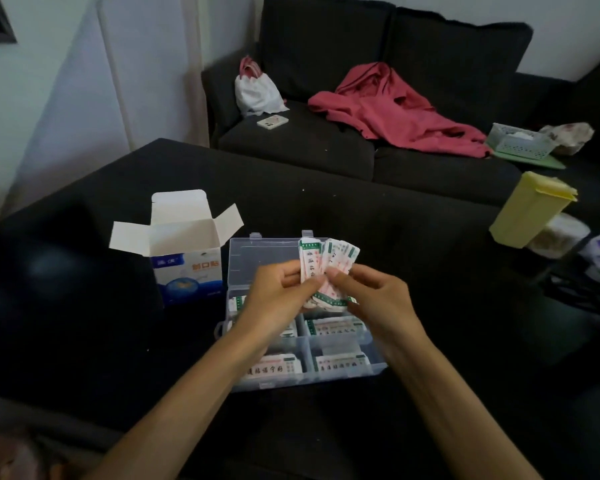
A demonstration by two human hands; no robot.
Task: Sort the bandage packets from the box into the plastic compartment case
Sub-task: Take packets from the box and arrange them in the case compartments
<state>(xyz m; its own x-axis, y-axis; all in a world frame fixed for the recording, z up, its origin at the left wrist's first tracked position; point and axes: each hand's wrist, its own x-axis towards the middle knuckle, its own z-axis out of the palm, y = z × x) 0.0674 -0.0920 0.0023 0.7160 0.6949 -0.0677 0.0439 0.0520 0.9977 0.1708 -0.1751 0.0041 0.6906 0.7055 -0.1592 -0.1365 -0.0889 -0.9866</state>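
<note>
Both hands hold a fanned bunch of bandage packets (321, 268) above the clear plastic compartment case (257, 252). The left hand (279, 294) pinches them with thumb and fingers; the right hand (369, 292) grips them with curled fingers. More packets lie in compartments below the fingers. Left of them stands the opened bandage box (184, 251).

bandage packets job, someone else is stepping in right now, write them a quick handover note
Left hand and right hand: both grip a fanned bunch of bandage packets above the compartment case.
Box: stands open, left of the case; its inside is not visible.
Done: at least four compartments already hold packets.
Left: place the held bunch into the case, then check the box for more.
</note>
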